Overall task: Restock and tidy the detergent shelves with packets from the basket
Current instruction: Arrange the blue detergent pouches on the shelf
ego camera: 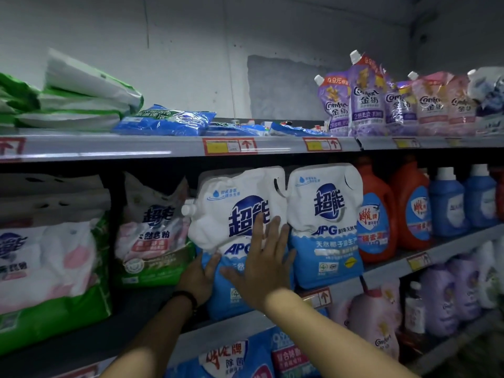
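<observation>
Head view: a white-and-blue pouch (231,214) is being seated on the middle shelf (381,271), just below centre. Its front takes the right hand (266,257), fingers spread flat; the left hand (197,279) grips its 7 o'clock corner. Next, probably: push it upright against the twin pouch (327,222) at 3 o'clock.

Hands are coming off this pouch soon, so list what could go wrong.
The leaning pouch tilts left, propped by the right hand pressing flat and the left hand gripping its lower edge; released, it may slump off the shelf lip. Pushing harder could shove the neighbouring pouch against the orange bottle.
</observation>
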A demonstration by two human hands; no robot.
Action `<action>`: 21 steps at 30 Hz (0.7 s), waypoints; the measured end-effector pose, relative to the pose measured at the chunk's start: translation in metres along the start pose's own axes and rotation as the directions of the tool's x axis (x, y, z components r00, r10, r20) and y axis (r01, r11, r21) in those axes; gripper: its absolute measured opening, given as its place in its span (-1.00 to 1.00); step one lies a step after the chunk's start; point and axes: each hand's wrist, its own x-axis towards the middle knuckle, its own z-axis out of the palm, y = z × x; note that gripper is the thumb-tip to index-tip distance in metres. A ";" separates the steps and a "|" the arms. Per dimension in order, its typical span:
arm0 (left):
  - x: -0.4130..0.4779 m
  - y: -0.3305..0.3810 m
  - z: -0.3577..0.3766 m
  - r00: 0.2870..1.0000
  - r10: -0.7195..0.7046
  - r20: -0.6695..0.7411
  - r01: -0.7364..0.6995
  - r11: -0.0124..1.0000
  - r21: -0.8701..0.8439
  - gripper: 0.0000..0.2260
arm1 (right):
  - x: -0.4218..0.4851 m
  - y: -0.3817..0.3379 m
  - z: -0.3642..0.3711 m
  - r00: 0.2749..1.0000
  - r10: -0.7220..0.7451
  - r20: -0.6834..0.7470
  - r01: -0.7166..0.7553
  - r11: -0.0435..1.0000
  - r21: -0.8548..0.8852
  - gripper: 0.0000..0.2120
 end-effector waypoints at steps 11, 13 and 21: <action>0.014 -0.009 0.006 0.995 -0.090 -0.053 0.089 0.996 -0.015 -0.41 | 0.028 -0.010 0.034 0.995 0.074 -0.065 -0.081 0.991 -0.111 0.05; 0.013 -0.006 0.008 0.991 -0.121 -0.051 0.124 0.990 0.073 -0.41 | 0.026 -0.007 0.036 0.994 0.087 -0.070 -0.095 0.987 -0.127 0.05; -0.053 -0.031 -0.086 0.962 0.247 -0.116 -0.115 0.752 0.650 -0.62 | 0.023 0.000 0.032 0.995 0.097 0.003 -0.095 0.984 -0.150 0.09</action>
